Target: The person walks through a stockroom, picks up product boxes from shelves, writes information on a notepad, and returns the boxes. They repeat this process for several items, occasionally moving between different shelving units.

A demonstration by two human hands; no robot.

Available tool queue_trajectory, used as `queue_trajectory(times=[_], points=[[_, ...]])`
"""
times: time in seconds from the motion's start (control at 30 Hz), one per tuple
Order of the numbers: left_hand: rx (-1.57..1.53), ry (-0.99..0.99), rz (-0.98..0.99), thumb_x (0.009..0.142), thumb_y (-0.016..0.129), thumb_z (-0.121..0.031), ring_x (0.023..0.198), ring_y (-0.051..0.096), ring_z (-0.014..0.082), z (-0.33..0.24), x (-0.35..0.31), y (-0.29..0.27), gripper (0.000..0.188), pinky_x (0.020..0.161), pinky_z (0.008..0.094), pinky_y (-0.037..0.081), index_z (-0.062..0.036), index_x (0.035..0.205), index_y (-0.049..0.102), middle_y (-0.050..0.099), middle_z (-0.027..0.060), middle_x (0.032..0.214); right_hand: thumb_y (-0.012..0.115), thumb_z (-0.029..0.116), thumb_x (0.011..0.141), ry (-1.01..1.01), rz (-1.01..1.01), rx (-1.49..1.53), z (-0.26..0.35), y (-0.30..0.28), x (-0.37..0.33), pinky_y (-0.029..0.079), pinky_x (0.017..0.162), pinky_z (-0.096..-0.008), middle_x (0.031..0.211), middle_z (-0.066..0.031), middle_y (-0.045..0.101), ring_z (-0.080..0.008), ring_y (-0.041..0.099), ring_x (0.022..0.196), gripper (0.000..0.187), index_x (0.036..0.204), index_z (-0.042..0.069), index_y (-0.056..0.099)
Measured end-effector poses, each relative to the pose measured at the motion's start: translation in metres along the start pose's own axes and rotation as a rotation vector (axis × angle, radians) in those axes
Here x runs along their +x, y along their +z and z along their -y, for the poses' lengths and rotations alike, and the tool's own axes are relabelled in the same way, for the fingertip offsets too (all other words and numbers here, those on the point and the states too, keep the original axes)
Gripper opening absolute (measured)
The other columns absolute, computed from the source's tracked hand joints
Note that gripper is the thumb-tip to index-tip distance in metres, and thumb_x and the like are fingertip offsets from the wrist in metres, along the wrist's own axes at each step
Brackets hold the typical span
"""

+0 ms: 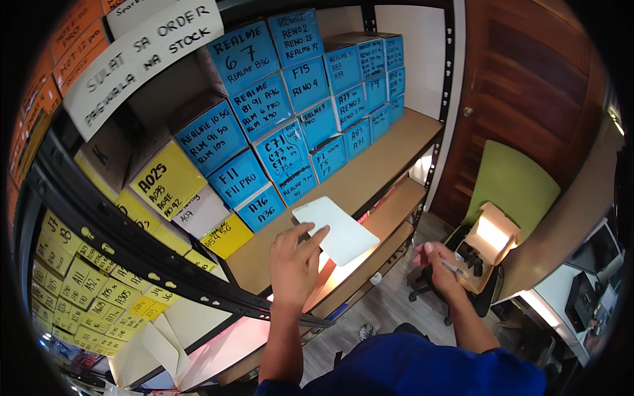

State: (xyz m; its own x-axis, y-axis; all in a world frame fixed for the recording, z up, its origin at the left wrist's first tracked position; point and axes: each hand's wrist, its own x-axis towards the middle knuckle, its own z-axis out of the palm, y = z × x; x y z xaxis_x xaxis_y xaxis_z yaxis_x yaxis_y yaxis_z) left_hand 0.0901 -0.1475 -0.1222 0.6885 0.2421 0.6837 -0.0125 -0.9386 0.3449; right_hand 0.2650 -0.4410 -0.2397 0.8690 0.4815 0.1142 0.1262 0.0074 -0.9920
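Observation:
My left hand (pixel 295 263) is at the edge of the brown shelf, its fingers spread. Its fingertips reach over the near left edge of a white, round-cornered flat sheet (pixel 340 234). The sheet is at the shelf's front edge and juts past it. My right hand (pixel 438 264) is off to the right, away from the shelf, closed around a slim pen (pixel 456 269) that points right. Part of the pen is hidden in the fingers.
Blue-fronted boxes (pixel 264 105) with handwriting stand stacked along the shelf (pixel 396 142), with yellow-fronted boxes (pixel 168 175) at left. A black metal post (pixel 165 251) crosses nearby. An open cardboard box (pixel 472 280) sits on a green chair (pixel 508 178) at right.

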Motion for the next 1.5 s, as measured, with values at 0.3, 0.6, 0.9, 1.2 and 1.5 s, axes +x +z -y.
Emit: queue_trajectory(times=[0.3,0.6,0.9,1.2,1.5], points=[[0.28,-0.171,0.066,0.088,0.074,-0.01,0.129,0.066,0.0262,-0.009,-0.015,0.029,0.04,0.115,0.0494,0.043,-0.0228,0.125,0.081,0.072,0.002,0.134,0.062,0.04,0.111,-0.277,0.338,0.017,0.109,0.028,0.19,0.05,0.073,-0.0272,0.082,-0.0033,0.067,-0.0103,0.064,0.08,0.041,0.113,0.001,0.072],[0.315,-0.385,0.08,0.088,0.065,-0.003,0.139,0.061,0.0264,-0.029,-0.012,0.042,0.045,0.124,0.0545,0.029,-0.0221,0.125,0.082,0.072,0.0025,0.14,0.067,0.036,0.108,-0.348,0.975,-0.054,0.13,0.147,0.238,0.049,0.069,-0.0273,0.081,-0.0023,0.067,-0.0087,0.062,0.076,0.035,0.11,0.001,0.071],[0.458,-0.464,-0.016,0.089,0.069,-0.007,0.137,0.059,0.0193,-0.03,-0.028,0.066,0.048,0.12,0.0426,0.028,-0.0337,0.126,0.081,0.07,-0.0054,0.145,0.078,0.031,0.102,-0.208,1.182,-0.007,0.129,0.211,0.23,0.045,0.059,-0.0252,0.074,-0.001,0.066,-0.0076,0.06,0.068,0.032,0.092,0.001,0.071],[0.493,-0.406,-0.067,0.096,0.073,-0.025,0.13,0.059,0.0113,-0.019,-0.033,0.074,0.035,0.112,0.0356,0.032,-0.0415,0.125,0.08,0.07,-0.0131,0.144,0.079,0.04,0.099,-0.356,0.994,-0.303,0.113,0.224,0.215,0.043,0.057,-0.0335,0.068,-0.0053,0.064,-0.0128,0.055,0.061,0.039,0.094,0.001,0.076],[0.413,-0.34,-0.123,0.094,0.075,-0.019,0.125,0.06,0.0134,-0.011,-0.036,0.072,0.034,0.103,0.0301,0.034,-0.0368,0.123,0.082,0.073,-0.0109,0.14,0.081,0.041,0.098,-0.25,0.993,-0.337,0.118,0.224,0.215,0.039,0.056,-0.0326,0.066,-0.002,0.06,-0.0109,0.051,0.061,0.04,0.093,0.002,0.075]])
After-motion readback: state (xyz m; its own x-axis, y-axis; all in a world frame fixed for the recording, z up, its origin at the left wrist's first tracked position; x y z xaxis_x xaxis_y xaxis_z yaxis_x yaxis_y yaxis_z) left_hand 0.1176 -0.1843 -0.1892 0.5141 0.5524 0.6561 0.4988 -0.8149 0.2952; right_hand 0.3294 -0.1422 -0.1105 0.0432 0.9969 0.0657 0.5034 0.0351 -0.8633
